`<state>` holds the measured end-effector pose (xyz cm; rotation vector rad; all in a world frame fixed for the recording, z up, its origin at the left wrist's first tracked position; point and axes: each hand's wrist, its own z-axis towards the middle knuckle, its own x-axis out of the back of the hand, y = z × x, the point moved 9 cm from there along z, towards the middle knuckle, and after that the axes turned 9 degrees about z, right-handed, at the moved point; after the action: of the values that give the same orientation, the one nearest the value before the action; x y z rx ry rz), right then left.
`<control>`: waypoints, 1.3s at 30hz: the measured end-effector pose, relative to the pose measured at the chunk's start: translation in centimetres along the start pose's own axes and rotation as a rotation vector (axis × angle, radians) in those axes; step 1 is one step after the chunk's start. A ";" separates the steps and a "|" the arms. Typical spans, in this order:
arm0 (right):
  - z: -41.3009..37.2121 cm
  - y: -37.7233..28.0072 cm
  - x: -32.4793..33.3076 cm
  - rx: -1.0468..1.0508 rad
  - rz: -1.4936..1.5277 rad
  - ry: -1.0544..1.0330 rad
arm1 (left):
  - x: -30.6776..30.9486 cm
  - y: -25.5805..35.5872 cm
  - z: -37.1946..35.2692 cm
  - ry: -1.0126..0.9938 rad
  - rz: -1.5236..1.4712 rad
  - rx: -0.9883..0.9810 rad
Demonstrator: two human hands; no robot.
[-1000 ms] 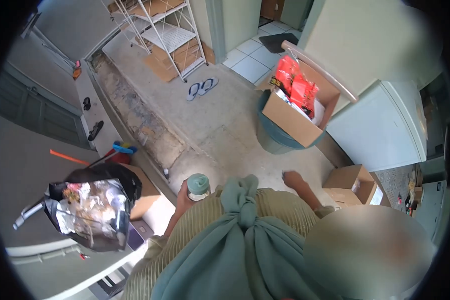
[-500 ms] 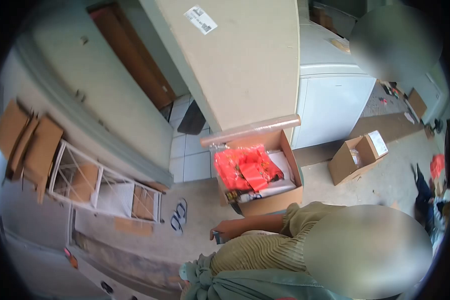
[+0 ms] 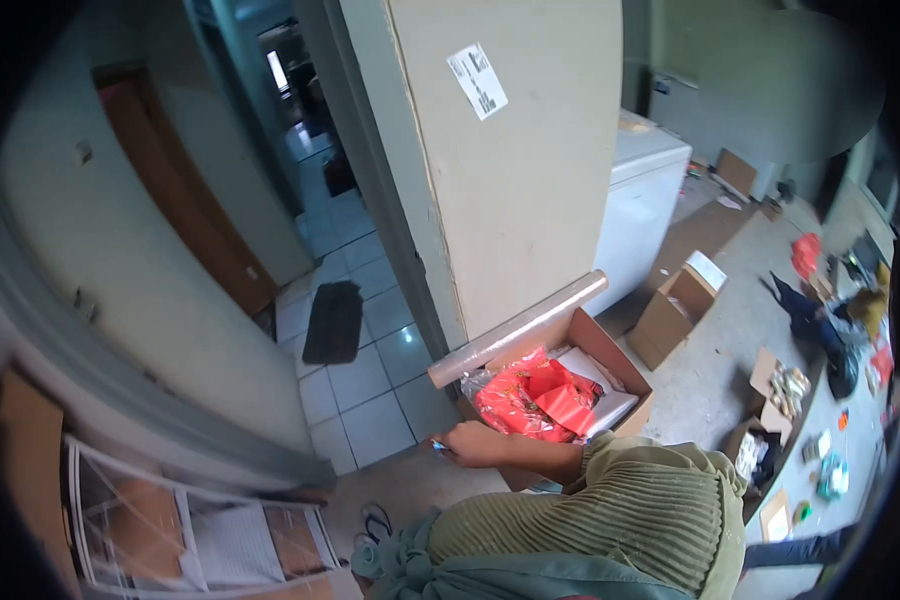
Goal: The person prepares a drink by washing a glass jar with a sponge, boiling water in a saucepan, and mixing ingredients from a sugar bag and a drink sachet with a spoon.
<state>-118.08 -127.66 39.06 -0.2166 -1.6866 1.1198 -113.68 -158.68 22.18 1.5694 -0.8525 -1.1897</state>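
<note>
Head view: right grip (image 3: 471, 443) holds bluish item (image 3: 438, 446), mostly hidden; left grip unseen, unreadable.

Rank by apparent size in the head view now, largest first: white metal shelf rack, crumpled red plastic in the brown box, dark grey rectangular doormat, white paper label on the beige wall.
1. White metal shelf rack
2. Crumpled red plastic
3. Dark grey rectangular doormat
4. White paper label
</note>
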 end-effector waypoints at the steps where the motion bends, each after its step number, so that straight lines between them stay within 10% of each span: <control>1: 1.3 -2.9 2.6 -0.026 -0.047 0.075 | -0.6 1.0 2.6 -0.068 0.012 0.002; 8: -2.6 -11.1 20.1 -0.037 -0.234 1.025 | -17.2 1.5 13.4 -0.785 0.114 0.074; 16: -23.8 -8.4 35.2 -0.879 -0.560 1.068 | -28.3 2.1 10.5 -1.247 0.217 -0.005; 26: -17.3 -12.5 47.5 -0.422 -0.643 1.192 | -35.2 0.1 7.3 -1.578 0.497 -0.063; 33: -6.8 -7.3 33.6 0.033 -0.208 0.705 | -35.4 0.9 12.2 -1.524 0.600 -0.138; 36: 0.2 -5.2 24.7 -0.253 -0.056 0.262 | -32.3 3.7 18.3 -1.334 0.664 -0.193; 39: 8.6 -2.3 18.0 -0.007 -0.195 0.257 | -26.1 7.4 25.5 -1.050 0.735 -0.230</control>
<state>-132.13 -122.66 52.53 -0.1875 -1.4495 0.9001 -145.39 -144.08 35.08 0.2538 -1.6821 -1.4264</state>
